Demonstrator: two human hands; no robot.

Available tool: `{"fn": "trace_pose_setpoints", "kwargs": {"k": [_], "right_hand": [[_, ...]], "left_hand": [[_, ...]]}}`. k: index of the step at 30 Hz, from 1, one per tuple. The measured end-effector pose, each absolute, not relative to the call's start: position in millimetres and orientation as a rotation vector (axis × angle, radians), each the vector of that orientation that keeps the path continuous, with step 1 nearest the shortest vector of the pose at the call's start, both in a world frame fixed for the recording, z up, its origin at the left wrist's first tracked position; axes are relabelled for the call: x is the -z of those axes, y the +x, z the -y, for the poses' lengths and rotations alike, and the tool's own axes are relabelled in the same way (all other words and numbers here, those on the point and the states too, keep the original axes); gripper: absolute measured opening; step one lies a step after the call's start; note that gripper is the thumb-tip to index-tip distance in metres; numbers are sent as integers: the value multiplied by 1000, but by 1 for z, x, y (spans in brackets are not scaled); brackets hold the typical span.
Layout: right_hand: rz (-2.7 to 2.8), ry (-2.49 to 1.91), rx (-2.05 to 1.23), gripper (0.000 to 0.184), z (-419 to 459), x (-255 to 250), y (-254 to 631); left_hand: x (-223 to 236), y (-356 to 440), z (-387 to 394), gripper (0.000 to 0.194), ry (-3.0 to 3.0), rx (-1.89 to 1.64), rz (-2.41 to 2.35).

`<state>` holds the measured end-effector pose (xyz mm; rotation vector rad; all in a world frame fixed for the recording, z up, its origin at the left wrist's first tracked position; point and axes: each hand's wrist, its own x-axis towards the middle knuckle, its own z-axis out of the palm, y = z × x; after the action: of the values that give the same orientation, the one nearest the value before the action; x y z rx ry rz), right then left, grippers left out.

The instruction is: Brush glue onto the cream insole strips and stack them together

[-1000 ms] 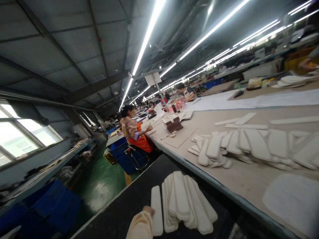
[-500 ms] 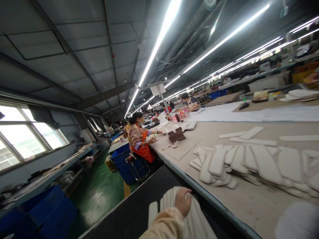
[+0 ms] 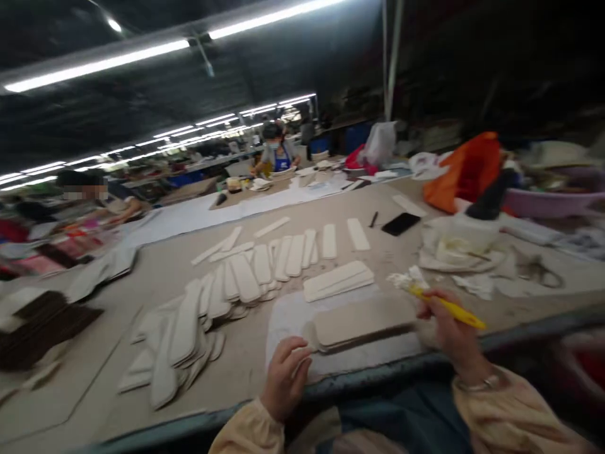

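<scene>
My left hand (image 3: 285, 373) rests at the table's near edge, fingers curled onto the left end of a long beige pad (image 3: 363, 320) that lies on a pale sheet (image 3: 288, 315). My right hand (image 3: 451, 331) is closed round a yellow-handled brush (image 3: 437, 301), whose white glue-laden bristles sit just above the right end of that pad. A small stack of similar white strips (image 3: 338, 280) lies just beyond it.
Rows of overlapping white strips (image 3: 227, 290) fan across the beige table (image 3: 155, 271) to the left. A white bowl (image 3: 454, 243), a black phone (image 3: 401, 223), scissors (image 3: 534, 270) and an orange bag (image 3: 466, 167) stand at right. Other people work at far tables.
The view has swung right, from the long hall and the dark side bench to the table in front. My left hand left the stack on the bench and now holds the beige pad.
</scene>
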<state>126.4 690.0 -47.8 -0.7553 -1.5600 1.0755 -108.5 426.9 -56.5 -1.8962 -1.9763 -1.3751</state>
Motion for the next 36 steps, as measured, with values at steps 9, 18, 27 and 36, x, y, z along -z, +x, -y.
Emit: {"fn": "trace_pose_setpoints", "kwargs": {"k": [9,18,27,36], "right_hand": [[1519,-723,-1579,35,-634,37,83],[1746,-736,-1666,31,-608,42,43],[1866,-868,-1475,28,-621,43,47],[1847,-1149,-1097,32,-670,35,102]], "left_hand": [[68,-111,-465,23,-2016,1165,1902],[75,-111,-467,25,-2051,1111,1870],[78,-113,-467,28,-2049,1084,1866],[81,-116,-466,28,-2036,1056,1841]]}}
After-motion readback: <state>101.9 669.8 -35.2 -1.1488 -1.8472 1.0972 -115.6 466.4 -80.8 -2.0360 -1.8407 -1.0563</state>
